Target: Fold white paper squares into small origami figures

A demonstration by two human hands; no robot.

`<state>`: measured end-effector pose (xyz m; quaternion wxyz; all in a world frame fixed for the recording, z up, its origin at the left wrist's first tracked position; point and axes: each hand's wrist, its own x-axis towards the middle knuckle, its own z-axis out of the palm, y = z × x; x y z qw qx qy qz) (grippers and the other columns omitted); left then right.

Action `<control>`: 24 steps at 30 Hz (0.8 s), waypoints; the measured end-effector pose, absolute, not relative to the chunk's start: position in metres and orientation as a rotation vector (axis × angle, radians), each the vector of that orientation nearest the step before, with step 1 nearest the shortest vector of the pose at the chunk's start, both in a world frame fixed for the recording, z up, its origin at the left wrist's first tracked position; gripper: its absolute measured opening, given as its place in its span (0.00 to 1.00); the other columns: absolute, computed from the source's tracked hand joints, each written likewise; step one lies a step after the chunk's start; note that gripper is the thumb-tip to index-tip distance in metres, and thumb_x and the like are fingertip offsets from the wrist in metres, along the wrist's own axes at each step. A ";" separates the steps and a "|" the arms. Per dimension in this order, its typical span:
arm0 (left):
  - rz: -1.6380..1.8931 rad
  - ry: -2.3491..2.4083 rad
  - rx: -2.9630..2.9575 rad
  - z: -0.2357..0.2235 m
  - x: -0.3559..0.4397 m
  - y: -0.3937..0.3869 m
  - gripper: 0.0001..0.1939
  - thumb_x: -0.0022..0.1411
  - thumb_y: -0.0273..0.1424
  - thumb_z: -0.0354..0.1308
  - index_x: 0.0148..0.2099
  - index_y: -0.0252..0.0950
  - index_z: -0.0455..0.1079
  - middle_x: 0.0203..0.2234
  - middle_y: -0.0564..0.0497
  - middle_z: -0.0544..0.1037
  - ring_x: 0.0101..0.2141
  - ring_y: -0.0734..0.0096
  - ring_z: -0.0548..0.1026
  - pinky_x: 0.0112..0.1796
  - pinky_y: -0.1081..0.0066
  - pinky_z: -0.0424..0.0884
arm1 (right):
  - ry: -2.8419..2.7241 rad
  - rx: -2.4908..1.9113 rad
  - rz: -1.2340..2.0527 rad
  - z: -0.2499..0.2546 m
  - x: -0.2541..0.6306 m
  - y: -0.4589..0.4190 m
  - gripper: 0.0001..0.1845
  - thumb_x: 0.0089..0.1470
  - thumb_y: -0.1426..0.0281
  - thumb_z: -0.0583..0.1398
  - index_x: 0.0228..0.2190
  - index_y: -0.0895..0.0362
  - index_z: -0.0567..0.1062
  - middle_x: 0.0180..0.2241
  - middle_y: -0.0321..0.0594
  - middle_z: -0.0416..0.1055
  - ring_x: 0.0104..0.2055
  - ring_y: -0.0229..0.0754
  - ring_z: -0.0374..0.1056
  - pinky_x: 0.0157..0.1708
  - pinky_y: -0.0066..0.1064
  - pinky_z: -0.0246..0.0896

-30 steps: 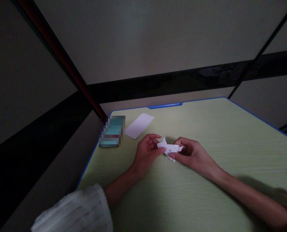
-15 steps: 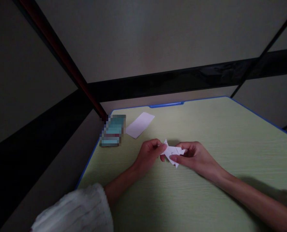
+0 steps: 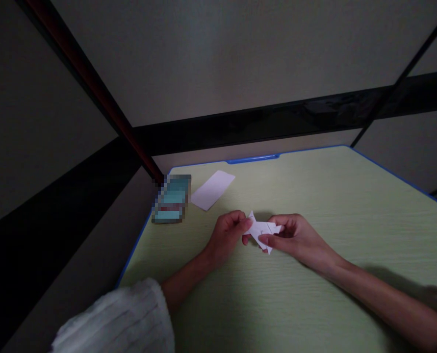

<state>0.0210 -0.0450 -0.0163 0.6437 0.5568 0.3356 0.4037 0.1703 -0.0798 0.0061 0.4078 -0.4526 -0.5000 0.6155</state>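
Note:
A small piece of folded white paper [image 3: 261, 230] with several pointed corners is held between my two hands, over the middle of the table. My left hand [image 3: 226, 234] pinches its left end, thumb on top and fingers curled beneath. On the other side, my right hand [image 3: 295, 235] grips the right part, its thumb lying across the paper's face and its fingers behind. A short dark line or mark shows on the paper near the right thumb. The fingertips under the paper are partly hidden.
A flat white sheet of paper [image 3: 213, 190] lies beyond my left hand. Left of it, at the table's edge, is a blurred-out teal rectangular object [image 3: 172, 198]. The pale wood-grain table [image 3: 350, 196] has a blue rim and a blue groove [image 3: 253, 159] at its far edge, against a wall.
My left hand has closed from a looser hold into a pinch on the paper's left end. The folded paper has shifted slightly down and tilted. Little differs over the last half second.

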 end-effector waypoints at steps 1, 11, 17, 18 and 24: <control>0.920 0.779 1.282 -0.016 0.021 -0.045 0.17 0.49 0.38 0.56 0.18 0.34 0.57 0.11 0.57 0.62 0.16 0.82 0.59 0.19 0.78 0.53 | -1.261 -1.144 1.540 0.006 0.170 -0.080 0.08 0.36 0.71 0.63 0.17 0.61 0.70 0.17 0.34 0.69 0.19 0.31 0.61 0.21 0.24 0.53; 0.927 0.724 1.141 -0.019 0.022 -0.043 0.18 0.50 0.43 0.50 0.19 0.34 0.61 0.12 0.55 0.65 0.16 0.79 0.61 0.19 0.75 0.55 | -1.213 -1.257 1.429 0.002 0.171 -0.079 0.12 0.35 0.69 0.63 0.13 0.60 0.66 0.13 0.31 0.63 0.16 0.29 0.56 0.18 0.23 0.47; 0.966 0.756 1.095 -0.018 0.022 -0.042 0.20 0.49 0.45 0.50 0.18 0.34 0.59 0.12 0.56 0.62 0.15 0.80 0.58 0.18 0.76 0.53 | -1.204 -1.275 1.419 0.002 0.172 -0.078 0.10 0.35 0.69 0.64 0.15 0.61 0.68 0.13 0.31 0.64 0.16 0.29 0.56 0.18 0.23 0.47; 0.960 0.786 1.136 -0.018 0.022 -0.043 0.19 0.49 0.44 0.51 0.17 0.34 0.58 0.11 0.57 0.60 0.15 0.81 0.57 0.18 0.76 0.51 | -1.205 -1.269 1.420 0.002 0.172 -0.078 0.10 0.35 0.69 0.64 0.15 0.61 0.68 0.13 0.31 0.64 0.16 0.29 0.56 0.18 0.23 0.47; 0.943 0.918 1.441 -0.012 0.018 -0.047 0.16 0.51 0.34 0.51 0.17 0.35 0.54 0.11 0.59 0.53 0.16 0.81 0.51 0.19 0.76 0.48 | -1.206 -1.258 1.451 0.003 0.171 -0.080 0.10 0.35 0.70 0.64 0.15 0.61 0.68 0.13 0.31 0.64 0.16 0.28 0.56 0.17 0.23 0.48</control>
